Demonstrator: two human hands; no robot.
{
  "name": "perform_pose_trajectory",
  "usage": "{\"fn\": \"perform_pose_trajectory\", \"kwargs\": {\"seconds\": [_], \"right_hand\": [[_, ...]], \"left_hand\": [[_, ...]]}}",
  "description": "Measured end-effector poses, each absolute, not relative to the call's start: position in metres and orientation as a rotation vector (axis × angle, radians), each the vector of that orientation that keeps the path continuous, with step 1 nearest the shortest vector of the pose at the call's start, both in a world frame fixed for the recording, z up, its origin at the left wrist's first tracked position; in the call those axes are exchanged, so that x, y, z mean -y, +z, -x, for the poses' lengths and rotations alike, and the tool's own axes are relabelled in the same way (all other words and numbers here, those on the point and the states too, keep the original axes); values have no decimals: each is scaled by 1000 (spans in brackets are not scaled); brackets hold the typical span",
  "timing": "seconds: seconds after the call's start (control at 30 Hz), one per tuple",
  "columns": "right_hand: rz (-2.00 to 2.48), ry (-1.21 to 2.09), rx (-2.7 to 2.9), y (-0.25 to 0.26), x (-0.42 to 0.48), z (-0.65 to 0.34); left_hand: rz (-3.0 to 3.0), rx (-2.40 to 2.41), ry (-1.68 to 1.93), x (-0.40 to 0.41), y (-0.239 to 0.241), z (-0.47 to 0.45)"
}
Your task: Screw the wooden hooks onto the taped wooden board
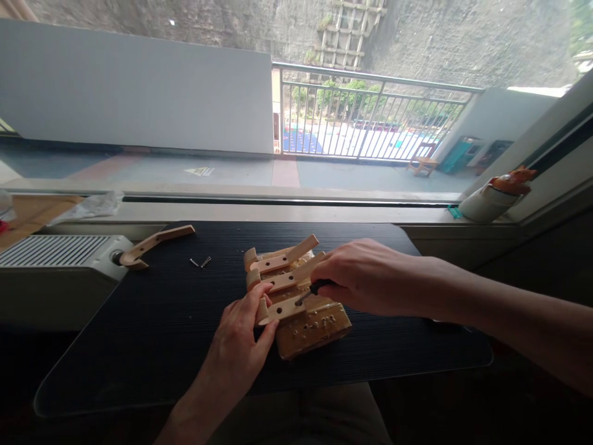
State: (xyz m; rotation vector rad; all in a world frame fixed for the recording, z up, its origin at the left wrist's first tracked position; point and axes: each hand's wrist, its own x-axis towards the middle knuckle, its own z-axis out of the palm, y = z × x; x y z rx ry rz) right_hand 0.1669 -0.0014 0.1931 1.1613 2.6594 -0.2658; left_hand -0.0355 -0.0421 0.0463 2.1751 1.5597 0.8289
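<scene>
My right hand (345, 272) is closed round the dark handle of a screwdriver (317, 288). Its shaft slants down to a hole in the nearest curved wooden piece (287, 308). My left hand (245, 330) grips the left end of that same piece between thumb and fingers. Two similar wooden pieces, a middle one (281, 282) and a far one (273, 264), lie side by side beyond it, each with dark holes. All three rest on a brown, tape-wrapped block (315, 330) with small bumps on its surface. Whether the tip sits on a screw is too small to tell.
Several small screws (201, 262) lie on the black table (152, 334). Another curved wooden piece (160, 243) overhangs its far left edge, by a white radiator (69, 250). A pale pot (488, 201) stands on the windowsill (324, 212) at the right.
</scene>
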Motion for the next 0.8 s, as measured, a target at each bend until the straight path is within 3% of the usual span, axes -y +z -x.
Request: {"fn": "perform_pose_trajectory", "kwargs": {"seconds": [0.3, 0.63, 0.8], "right_hand": [[-1418, -213, -2843, 185, 20, -191], [-1485, -109, -3038, 91, 64, -188], [-1544, -21, -3039, 74, 75, -191]], "left_hand": [[-2235, -1585, 813, 41, 53, 31], [-2209, -1624, 788, 41, 51, 27], [-2214, -1633, 785, 40, 51, 27]]}}
